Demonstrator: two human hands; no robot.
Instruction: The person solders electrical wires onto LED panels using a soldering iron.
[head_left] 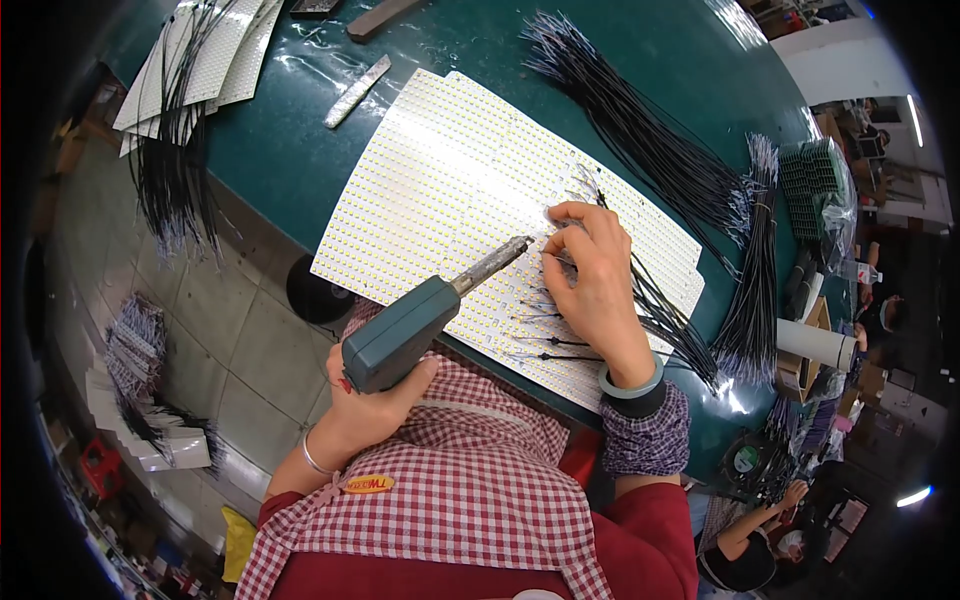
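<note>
Your left hand is wrapped around the green soldering tool, its metal tip just beside your right hand. That one is curled low over the white dotted board; whether its fingers grip anything can't be told. The board lies on the green, shiny counter, its near edge by your apron, with black wires across its right part. Beyond it rests a loose wire bundle; more white boards overlap at the counter's far left. Below spreads a tiled floor; a co-worker sits at the lower right.
</note>
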